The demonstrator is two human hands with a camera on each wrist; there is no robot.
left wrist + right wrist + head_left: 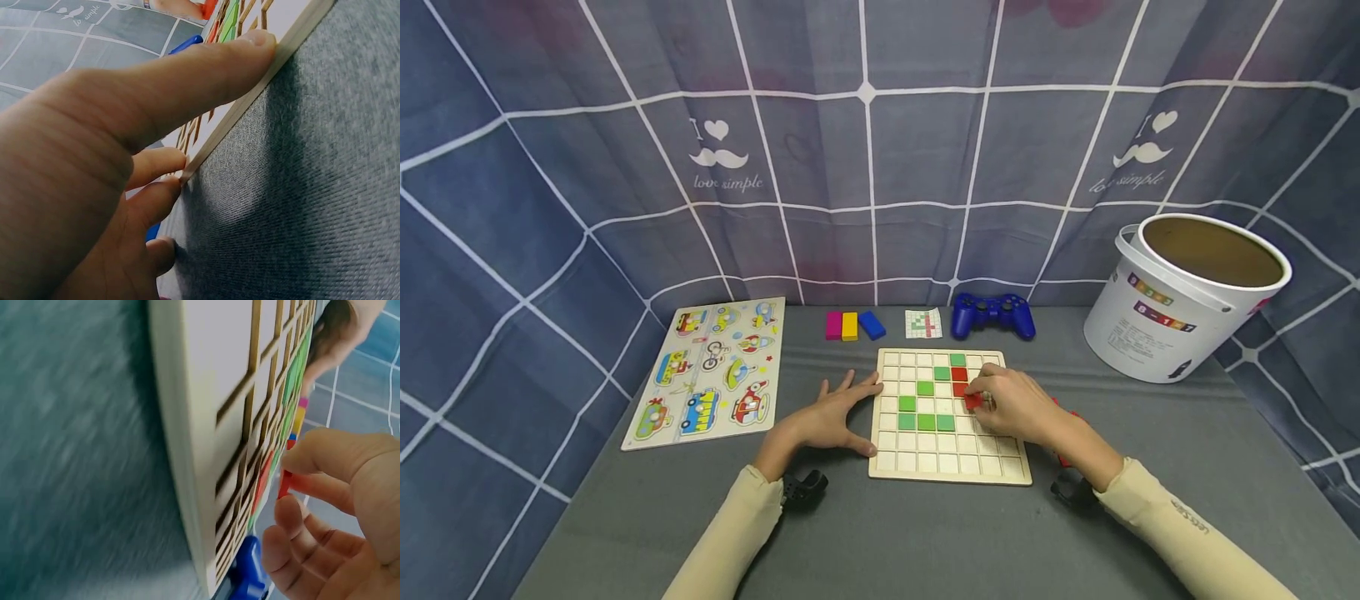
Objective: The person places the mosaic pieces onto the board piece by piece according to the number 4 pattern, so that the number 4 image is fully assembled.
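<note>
A wooden grid board (925, 463) lies on the grey cloth, with several green tiles (926, 422) and red tiles (959, 375) set in its squares. Along the board's left edge rests my left hand (823, 421), its fingers spread. The left wrist view has the thumb (206, 75) on the board's rim and two fingertips at the edge farther along. Over the right part of the grid, my right hand (1018, 404) pinches a red square tile (285, 482) between thumb and fingers. Whether that tile touches the board I cannot tell.
Red tiles (1064, 460) lie partly hidden by the right forearm. Behind the board are magenta, yellow and blue blocks (872, 325), a pattern card (922, 323) and a blue game controller (992, 314). A vehicle puzzle board (707, 379) lies left; a white bucket (1157, 321) stands right.
</note>
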